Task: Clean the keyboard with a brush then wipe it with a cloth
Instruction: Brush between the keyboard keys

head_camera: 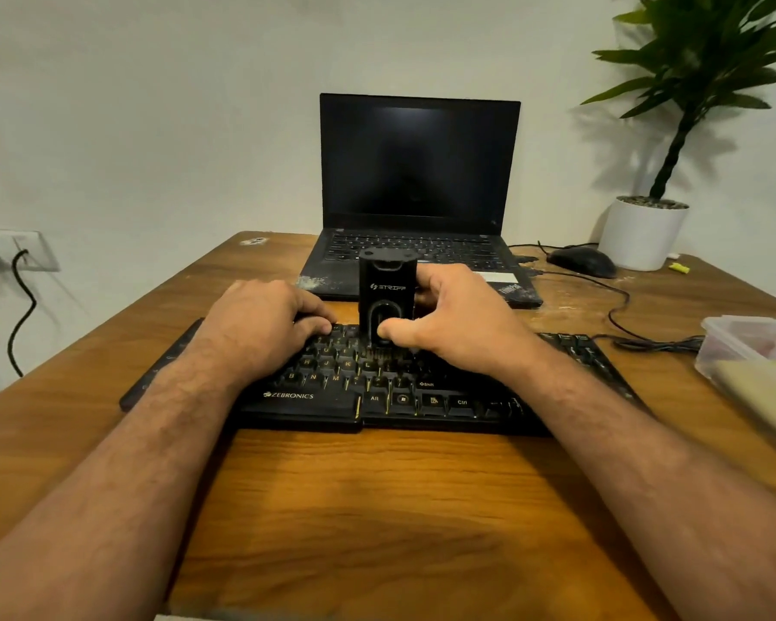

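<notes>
Bare wooden counter (377,508) fills the near foreground. On it, the left hand (261,324) rests on the left half of the black keyboard (377,396), grip released, fingers lying loose on the keys. The right hand (458,320) has its grip clenched round the black brush (387,298), held upright with bristles touching the middle keys. A laptop (417,195) stands behind.

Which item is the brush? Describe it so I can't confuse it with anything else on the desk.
On the wooden desk, find the black Zebronics keyboard in front of the open black laptop. The brush is the upright black block-shaped tool on its keys, gripped by the right hand. Only it carries white STRIFF lettering.
</notes>
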The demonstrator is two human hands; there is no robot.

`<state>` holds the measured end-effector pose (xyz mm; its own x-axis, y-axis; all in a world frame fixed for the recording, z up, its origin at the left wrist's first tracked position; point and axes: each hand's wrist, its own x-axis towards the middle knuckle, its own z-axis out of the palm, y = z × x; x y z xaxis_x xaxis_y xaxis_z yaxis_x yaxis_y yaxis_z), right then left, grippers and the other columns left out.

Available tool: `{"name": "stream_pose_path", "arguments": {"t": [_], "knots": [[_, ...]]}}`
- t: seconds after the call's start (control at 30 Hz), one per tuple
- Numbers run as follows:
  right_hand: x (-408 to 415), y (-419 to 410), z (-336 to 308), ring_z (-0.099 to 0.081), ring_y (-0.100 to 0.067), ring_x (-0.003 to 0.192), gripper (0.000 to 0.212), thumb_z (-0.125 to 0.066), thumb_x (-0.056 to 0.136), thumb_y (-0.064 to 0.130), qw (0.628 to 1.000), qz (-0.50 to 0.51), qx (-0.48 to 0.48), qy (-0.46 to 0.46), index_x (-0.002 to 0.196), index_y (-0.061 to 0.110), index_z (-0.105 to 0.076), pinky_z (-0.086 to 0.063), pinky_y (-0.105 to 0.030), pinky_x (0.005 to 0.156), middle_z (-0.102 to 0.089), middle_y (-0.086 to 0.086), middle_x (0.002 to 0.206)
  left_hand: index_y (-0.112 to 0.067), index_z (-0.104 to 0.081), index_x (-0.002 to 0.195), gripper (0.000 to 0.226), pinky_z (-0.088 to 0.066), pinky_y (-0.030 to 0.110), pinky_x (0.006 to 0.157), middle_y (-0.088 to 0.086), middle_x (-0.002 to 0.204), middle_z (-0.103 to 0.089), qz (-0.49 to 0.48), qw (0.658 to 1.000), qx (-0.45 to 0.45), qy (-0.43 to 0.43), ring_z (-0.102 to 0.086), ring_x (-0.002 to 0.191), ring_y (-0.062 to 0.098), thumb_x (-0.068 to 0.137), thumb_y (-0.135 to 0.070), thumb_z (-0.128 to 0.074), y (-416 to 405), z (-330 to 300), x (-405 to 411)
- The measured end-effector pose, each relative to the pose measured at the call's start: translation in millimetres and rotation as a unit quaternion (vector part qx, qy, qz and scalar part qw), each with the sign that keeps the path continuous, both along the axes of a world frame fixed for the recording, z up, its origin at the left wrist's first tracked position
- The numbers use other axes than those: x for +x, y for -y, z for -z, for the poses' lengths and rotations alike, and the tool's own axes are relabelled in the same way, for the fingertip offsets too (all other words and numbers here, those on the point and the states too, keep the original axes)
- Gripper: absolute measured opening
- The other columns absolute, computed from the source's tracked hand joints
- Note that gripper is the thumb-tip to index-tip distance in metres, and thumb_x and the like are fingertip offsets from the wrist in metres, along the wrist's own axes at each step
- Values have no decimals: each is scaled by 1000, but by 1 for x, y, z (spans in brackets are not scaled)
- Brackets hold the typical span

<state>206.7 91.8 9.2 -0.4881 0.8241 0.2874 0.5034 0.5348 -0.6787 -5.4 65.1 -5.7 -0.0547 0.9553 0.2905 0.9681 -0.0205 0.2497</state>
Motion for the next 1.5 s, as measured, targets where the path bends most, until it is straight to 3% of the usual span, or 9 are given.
{"name": "stream_pose_path", "arguments": {"t": [0.13,0.27,0.43,0.57,0.73,0.9,1.17,1.37,1.5], "knots": [[7,7,-2,-68,7,93,44,-81,78,12,992,-101,-72,-6,107,40,-65,-52,-9,76,-74,21,96,-45,-72,103,15,-44,39,101,-10,104,-73,5,1000,-1,-5,-61,104,17,94,-43,-61,0,0,-2],[-4,6,5,-62,7,98,49,-82,78,25,999,-3,36,-11,123,34,-64,-49,-17,87,-70,21,108,-45,-72,108,18,-44,40,103,-8,106,-74,5,1000,-1,-3,-61,104,16,93,-44,-62,1,-1,0],[7,9,-2,-69,4,94,44,-81,78,10,989,-127,-74,-20,108,38,-64,-55,-15,82,-75,18,98,-44,-73,105,16,-46,39,100,-9,106,-74,3,1000,1,5,-61,106,19,93,-42,-63,0,0,-2],[-1,3,4,-59,17,89,48,-82,78,24,999,1,37,-5,121,35,-65,-45,-3,75,-66,27,99,-45,-72,108,18,-46,39,102,-8,110,-73,-1,1000,-3,7,-60,109,18,92,-45,-63,0,0,-2],[7,7,0,-70,4,90,44,-83,75,12,995,-88,-48,-27,108,37,-67,-52,-9,73,-76,15,97,-43,-74,104,16,-45,39,102,-8,108,-74,7,1000,5,5,-61,107,18,92,-43,-64,1,0,-1],[-2,3,3,-64,9,95,49,-83,76,24,1000,-4,21,-15,121,33,-66,-47,-12,77,-71,21,104,-45,-72,107,17,-44,40,104,-9,109,-73,4,1000,-5,9,-60,109,17,93,-44,-63,3,-1,-1],[2,9,1,-73,-7,96,47,-80,78,4,986,-130,-82,-68,112,34,-65,-57,-21,81,-77,8,102,-43,-73,101,14,-45,37,98,-12,93,-71,3,1000,-13,19,-59,100,16,94,-38,-62,7,-5,2],[-19,23,4,-70,1,92,41,-82,77,9,988,-148,-27,-31,111,28,-70,-52,-17,77,-76,12,101,-26,-40,59,38,-35,33,72,4,71,-57,-40,999,-13,-1,-51,74,28,94,-15,-51,10,-9,7],[2,17,-8,-73,-7,86,41,-80,76,0,986,-155,-50,-15,99,32,-69,-54,-17,70,-78,7,93,-38,-69,78,19,-46,37,94,-16,72,-59,-4,999,-12,35,-56,82,14,94,-31,-63,8,-7,4]]}}
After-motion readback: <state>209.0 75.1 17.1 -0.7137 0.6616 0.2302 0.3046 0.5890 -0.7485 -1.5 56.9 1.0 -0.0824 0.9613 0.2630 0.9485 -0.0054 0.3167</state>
